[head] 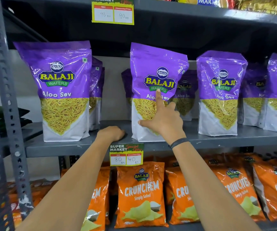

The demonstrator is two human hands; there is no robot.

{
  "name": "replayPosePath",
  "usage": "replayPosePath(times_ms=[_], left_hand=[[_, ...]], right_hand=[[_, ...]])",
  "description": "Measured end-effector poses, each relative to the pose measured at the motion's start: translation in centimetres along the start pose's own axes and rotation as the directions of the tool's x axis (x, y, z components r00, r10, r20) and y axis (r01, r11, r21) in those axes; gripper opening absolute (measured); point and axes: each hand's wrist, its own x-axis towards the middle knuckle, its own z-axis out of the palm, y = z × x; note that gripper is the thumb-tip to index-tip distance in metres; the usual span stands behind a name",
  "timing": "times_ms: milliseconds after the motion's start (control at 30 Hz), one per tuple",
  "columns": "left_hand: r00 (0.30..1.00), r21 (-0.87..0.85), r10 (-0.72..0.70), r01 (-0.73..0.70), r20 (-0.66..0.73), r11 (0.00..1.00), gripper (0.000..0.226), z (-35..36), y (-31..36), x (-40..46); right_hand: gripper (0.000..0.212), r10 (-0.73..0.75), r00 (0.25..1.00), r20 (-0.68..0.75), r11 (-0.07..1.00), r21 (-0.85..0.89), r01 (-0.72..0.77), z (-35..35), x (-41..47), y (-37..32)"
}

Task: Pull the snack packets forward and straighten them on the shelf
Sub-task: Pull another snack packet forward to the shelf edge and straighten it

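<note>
Right hand (163, 121) is flat against the front of the middle Aloo Sev packet (157, 77) – index finger up across the logo, thumb out to the left along the lower panel, other fingers curled; open, pressing, not clamped on anything. Left hand (112, 133) rests knuckles-up on the grey shelf (67, 147) just left of that packet's base, fingers curled under; nothing visibly in it, can't tell if the fingertips touch the bag. Packet stands at the shelf's front edge but leans, top tipped right, out of line with the left packet (59, 84) and the right packet (221, 84), which stand squarer. More purple packets sit further back behind the front row. My read: the step is squaring this one up. Best done by pinning the base with the left hand and nudging the top back left with the right palm – light pressure, since the film is slick and the bag is likely top-heavy, so a hard push could topple it backward. Both forearms reach up and forward from below, right wrist with a dark band (178, 142).
</note>
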Motion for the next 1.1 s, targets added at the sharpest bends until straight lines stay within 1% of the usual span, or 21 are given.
replayPosePath(times_ms=[233,367,467,500,567,633,700,767,933,1100], left_hand=[[1.000,-0.003,0.003,-0.003,-0.004,1.000,0.054,0.1,-0.1,-0.1],[1.000,-0.004,-0.003,0.003,0.001,1.000,0.054,0.1,-0.1,-0.2],[1.000,-0.003,-0.007,0.007,0.000,1.000,0.054,0.1,-0.1,-0.1],[1.000,-0.003,-0.007,0.007,0.000,1.000,0.054,0.1,0.0,-0.1],[1.000,-0.004,-0.006,0.006,0.002,1.000,0.054,0.1,-0.1,-0.1],[1.000,-0.002,-0.010,0.010,0.010,1.000,0.054,0.0,0.0,-0.1],[1.000,-0.001,-0.003,0.003,0.023,1.000,0.053,0.0,0.0,0.0],[1.000,-0.003,0.003,-0.003,0.019,1.000,0.053,0.1,-0.1,0.1],[1.000,-0.001,0.000,0.000,-0.002,1.000,0.054,0.1,-0.1,0.2],[1.000,0.004,0.000,0.000,-0.002,1.000,0.054,0.2,-0.1,0.2]], right_hand=[[0.120,-0.016,1.000,0.001,1.000,-0.013,0.016,-0.6,-0.8,0.2],[0.118,-0.057,0.998,-0.037,0.998,-0.018,0.056,-0.6,-1.4,0.5],[0.114,-0.072,0.996,-0.051,0.997,0.021,0.073,0.1,-2.3,1.0],[0.111,-0.083,0.994,-0.072,0.996,0.024,0.084,0.4,-2.7,1.2],[0.101,-0.135,0.975,-0.178,0.990,0.012,0.140,1.2,-3.9,1.5],[0.092,-0.217,0.923,-0.317,0.972,0.013,0.233,2.4,-5.3,1.7],[0.085,-0.304,0.866,-0.397,0.945,-0.013,0.326,3.8,-6.9,1.9],[0.083,-0.346,0.855,-0.387,0.928,-0.009,0.372,5.2,-8.0,2.2],[0.083,-0.370,0.896,-0.245,0.927,-0.035,0.374,7.4,-7.9,3.3],[0.083,-0.365,0.891,-0.270,0.930,-0.074,0.359,8.4,-7.3,3.7]])
